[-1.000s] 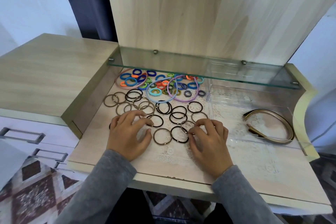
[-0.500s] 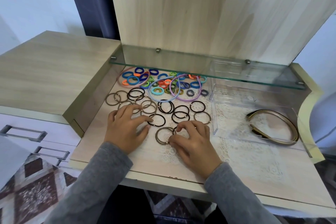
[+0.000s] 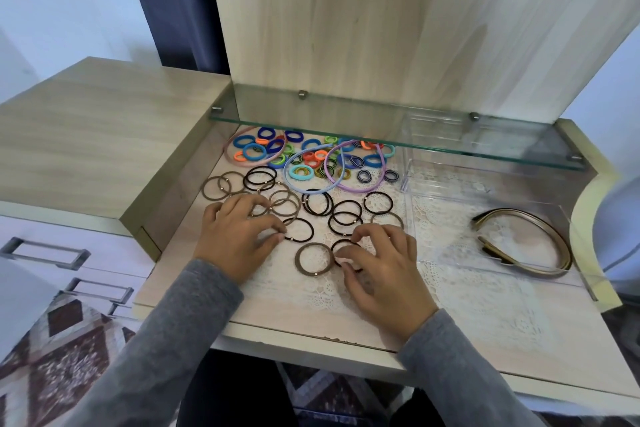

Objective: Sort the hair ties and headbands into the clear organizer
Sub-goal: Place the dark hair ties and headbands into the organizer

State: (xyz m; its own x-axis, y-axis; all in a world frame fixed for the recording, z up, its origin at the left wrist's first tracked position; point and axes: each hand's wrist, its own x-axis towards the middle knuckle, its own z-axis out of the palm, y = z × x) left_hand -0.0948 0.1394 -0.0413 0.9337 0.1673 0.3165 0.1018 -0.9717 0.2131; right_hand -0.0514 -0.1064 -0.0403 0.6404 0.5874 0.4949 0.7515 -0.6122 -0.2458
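Desk (image 3: 485,319): is carrying everything on its lace-patterned top.
Glass shelf (image 3: 398,139): is overhanging the coloured ties (image 3: 311,156) and the organizer's back.
Clear organizer (image 3: 450,225): is sitting right of the loose ties, holding gold headbands (image 3: 526,243).
Left hand (image 3: 239,236): is lying bent-fingered over brown ties (image 3: 287,204); grip unclear.
Right hand (image 3: 381,263): is pinching a black tie (image 3: 337,243) left of the organizer.

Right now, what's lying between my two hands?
In the head view, a brown hair tie lies flat between your left hand and right hand; a black hair tie sits just behind it, by the left hand.
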